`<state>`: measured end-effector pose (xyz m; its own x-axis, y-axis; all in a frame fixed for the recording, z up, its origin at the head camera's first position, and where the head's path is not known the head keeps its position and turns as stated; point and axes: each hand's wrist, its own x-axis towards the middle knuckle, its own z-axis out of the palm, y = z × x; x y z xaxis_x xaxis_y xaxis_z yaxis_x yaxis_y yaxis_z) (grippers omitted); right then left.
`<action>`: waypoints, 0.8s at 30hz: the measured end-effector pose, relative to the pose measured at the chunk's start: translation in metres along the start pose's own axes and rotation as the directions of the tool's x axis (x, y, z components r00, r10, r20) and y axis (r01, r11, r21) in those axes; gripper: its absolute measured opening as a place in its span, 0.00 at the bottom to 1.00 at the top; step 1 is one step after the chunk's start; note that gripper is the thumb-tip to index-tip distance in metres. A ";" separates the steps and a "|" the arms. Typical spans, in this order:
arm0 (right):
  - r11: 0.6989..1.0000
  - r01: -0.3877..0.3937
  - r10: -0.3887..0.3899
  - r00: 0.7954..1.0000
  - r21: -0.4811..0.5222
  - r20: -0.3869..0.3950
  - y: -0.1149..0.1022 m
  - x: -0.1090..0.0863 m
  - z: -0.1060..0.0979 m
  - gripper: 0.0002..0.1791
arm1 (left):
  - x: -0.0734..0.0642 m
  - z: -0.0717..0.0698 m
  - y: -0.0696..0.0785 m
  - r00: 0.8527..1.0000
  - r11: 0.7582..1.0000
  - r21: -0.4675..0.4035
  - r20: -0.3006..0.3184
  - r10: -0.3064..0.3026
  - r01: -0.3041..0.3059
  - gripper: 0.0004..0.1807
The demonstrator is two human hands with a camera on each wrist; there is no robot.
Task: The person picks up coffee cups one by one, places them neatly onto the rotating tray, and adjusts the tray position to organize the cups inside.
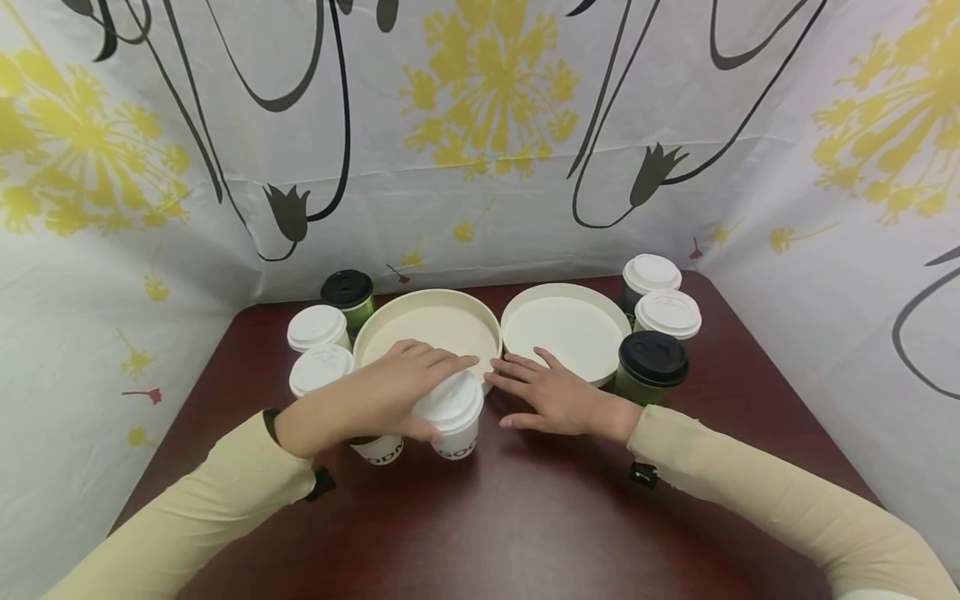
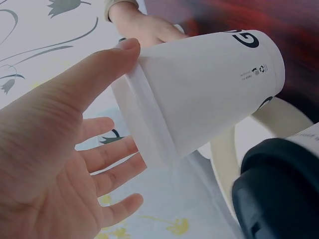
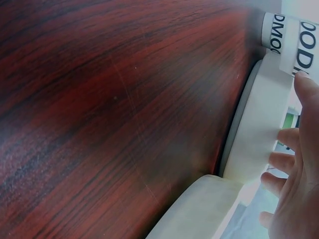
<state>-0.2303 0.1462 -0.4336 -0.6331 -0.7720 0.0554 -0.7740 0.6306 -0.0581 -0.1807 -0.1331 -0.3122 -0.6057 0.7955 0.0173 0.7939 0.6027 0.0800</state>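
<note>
My left hand [image 1: 401,379] grips a white paper cup [image 1: 456,437] near its white lid [image 2: 149,117]. The thumb lies at one edge of the lid and the fingers spread on the far side. In the right wrist view, the cup's base sits higher than that of the cup behind it. Another paper cup [image 1: 381,450] stands under the left wrist; its black lid [image 2: 279,184] shows in the left wrist view. My right hand [image 1: 555,398] is spread with extended fingers by the front rims of two round cream trays, the left tray [image 1: 363,333] and right tray [image 1: 566,329].
Left of the trays stand a black-lidded green cup [image 1: 358,312] and two cups with white lids [image 1: 317,325]. On the right are two more cups with white lids [image 1: 667,312] and a black-lidded cup [image 1: 652,358]. Patterned cloth [image 1: 487,225] hangs around the dark red table [image 1: 517,525].
</note>
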 end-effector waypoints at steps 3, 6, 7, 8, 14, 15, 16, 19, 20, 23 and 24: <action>1.000 0.000 0.000 1.000 0.005 0.000 0.000 0.000 -0.001 0.41 | 0.001 -0.005 0.001 1.000 1.000 0.008 -0.006 0.004 -0.004 0.52; 1.000 0.000 0.000 1.000 0.011 0.002 0.000 0.000 -0.001 0.41 | 0.002 -0.010 0.002 1.000 1.000 0.016 -0.013 0.007 -0.007 0.52; 1.000 -0.001 0.001 1.000 0.012 0.003 0.000 0.000 -0.001 0.41 | 0.002 -0.012 0.002 1.000 1.000 0.017 -0.018 0.009 -0.009 0.52; 1.000 -0.001 0.001 1.000 0.014 0.005 0.000 0.000 -0.001 0.41 | 0.002 -0.013 0.002 1.000 1.000 0.013 -0.019 0.008 -0.007 0.52; 1.000 -0.003 0.003 1.000 0.020 0.014 -0.001 0.000 -0.002 0.41 | 0.002 -0.018 0.002 1.000 1.000 0.012 -0.027 0.007 -0.007 0.51; 1.000 -0.002 0.001 1.000 0.021 0.014 0.000 -0.001 -0.002 0.41 | 0.002 -0.019 0.001 1.000 1.000 0.013 -0.029 0.006 -0.006 0.52; 1.000 -0.001 0.000 1.000 0.021 0.014 -0.001 -0.001 -0.003 0.42 | 0.002 -0.019 0.001 0.999 1.000 0.014 -0.034 0.006 -0.006 0.52; 1.000 0.002 -0.002 1.000 0.021 0.012 -0.001 -0.001 -0.003 0.41 | 0.002 -0.021 0.000 0.999 1.000 0.018 -0.053 0.010 -0.009 0.52; 1.000 0.003 -0.004 1.000 0.019 0.011 0.000 -0.001 -0.003 0.42 | 0.002 -0.021 -0.001 0.998 1.000 0.017 -0.061 0.013 -0.012 0.52; 1.000 0.005 -0.006 1.000 0.016 0.013 0.000 0.000 -0.002 0.42 | 0.003 -0.023 -0.002 0.997 1.000 0.026 -0.075 0.011 -0.009 0.51; 1.000 0.007 -0.007 1.000 0.015 0.012 0.000 0.000 -0.002 0.42 | 0.003 -0.024 -0.003 0.997 1.000 0.031 -0.078 0.008 -0.005 0.51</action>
<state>-0.2298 0.1463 -0.4314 -0.6277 -0.7772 0.0433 -0.7779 0.6242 -0.0728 -0.1858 -0.1341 -0.2881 -0.6017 0.7930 0.0954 0.7985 0.6000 0.0490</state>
